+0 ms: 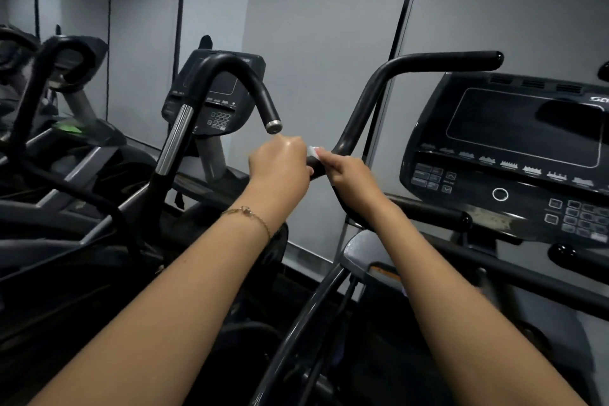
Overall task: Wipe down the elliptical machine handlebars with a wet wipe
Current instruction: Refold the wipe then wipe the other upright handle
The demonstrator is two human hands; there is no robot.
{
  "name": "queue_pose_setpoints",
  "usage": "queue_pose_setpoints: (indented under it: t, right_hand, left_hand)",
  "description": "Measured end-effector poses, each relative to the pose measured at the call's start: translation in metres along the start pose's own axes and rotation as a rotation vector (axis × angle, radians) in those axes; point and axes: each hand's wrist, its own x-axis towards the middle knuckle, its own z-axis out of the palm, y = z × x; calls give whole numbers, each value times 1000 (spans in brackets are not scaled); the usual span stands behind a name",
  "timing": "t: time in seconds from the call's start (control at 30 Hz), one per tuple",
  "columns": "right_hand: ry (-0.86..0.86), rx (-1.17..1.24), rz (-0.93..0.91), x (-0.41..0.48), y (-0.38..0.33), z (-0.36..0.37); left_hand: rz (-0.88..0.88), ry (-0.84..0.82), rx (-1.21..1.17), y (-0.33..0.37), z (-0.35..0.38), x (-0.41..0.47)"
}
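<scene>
Right hand (350, 175) clamps wet wipe (312, 152) round handlebar (362, 109), left hand (280, 165) grips handlebar alongside (centre frame); console (514, 155) right, neighbour's grip (263, 99) above.

Open gap between neighbour handle (263, 99) and handlebar (365, 99), wall (313, 43) behind; console (514, 155) blocks right side.

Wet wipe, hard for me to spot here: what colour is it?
White; the wet wipe shows best in the head view, against the black handlebar.
</scene>
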Motion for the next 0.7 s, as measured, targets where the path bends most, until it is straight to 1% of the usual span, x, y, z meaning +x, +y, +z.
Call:
queue_pose_setpoints:
  t: [0.03, 0.1, 0.17, 0.23, 0.33, 0.4, 0.47, 0.57, 0.63, 0.7]
  right_hand:
    - [17, 14, 1, -9, -7, 1]
    - [-2, 10, 19, -25, -15, -2]
    - [-36, 2, 81, -30, -24, -7]
    - [-35, -24, 123, -30, -35, -7]
    - [39, -148, 89, -44, -57, 6]
    - [81, -141, 68, -58, -66, 12]
    - [75, -158, 67, -62, -72, 11]
    - [68, -256, 110, -49, -78, 13]
    - [84, -284, 135, -52, -88, 20]
    - [92, -327, 112, -68, -95, 28]
  left_hand:
    - [13, 6, 3, -3, -2, -4]
    - [25, 0, -3, -12, -7, -11]
    - [23, -40, -38, -23, -10, -18]
    - [32, -88, -81, -32, -10, -26]
    - [41, -103, -127, -40, -5, -39]
    - [52, -99, -152, -43, -4, -44]
    - [61, -123, -203, -48, -5, -44]
    - [50, -198, -308, -58, -7, -47]
    - [21, -225, -337, -64, -5, -55]
    - [1, -230, -336, -67, -2, -64]
